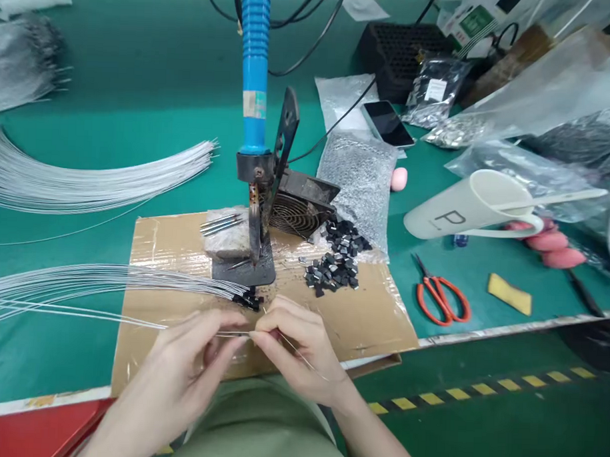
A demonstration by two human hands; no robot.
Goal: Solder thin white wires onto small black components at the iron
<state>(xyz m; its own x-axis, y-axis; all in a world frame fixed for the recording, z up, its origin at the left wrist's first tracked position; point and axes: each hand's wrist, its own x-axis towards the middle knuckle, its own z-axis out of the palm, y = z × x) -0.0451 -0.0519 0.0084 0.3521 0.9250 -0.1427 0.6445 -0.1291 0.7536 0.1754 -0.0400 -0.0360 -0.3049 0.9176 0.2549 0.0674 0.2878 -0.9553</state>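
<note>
In the head view, my work looked partway along. A fan of thin white wires lay across the green surface with small black blocks at their right-hand ends, and those I judged done. A thick, curved bundle of white wires without black ends, and a heap of loose small black pieces on the brown cardboard sheet, seemed to be what was left.

At least 2 white strands ran through my left hand to its fingertips, over the cardboard; thumb and forefinger were nearly together around them. My right hand pinched close at the strand ends, fingers curled, with a thin silvery wire running through its grip toward the wrist; whether it also had a small piece, I could not tell. My 2 forearms angled inward, fingertips almost meeting before the upright blue-handled soldering iron.
</note>
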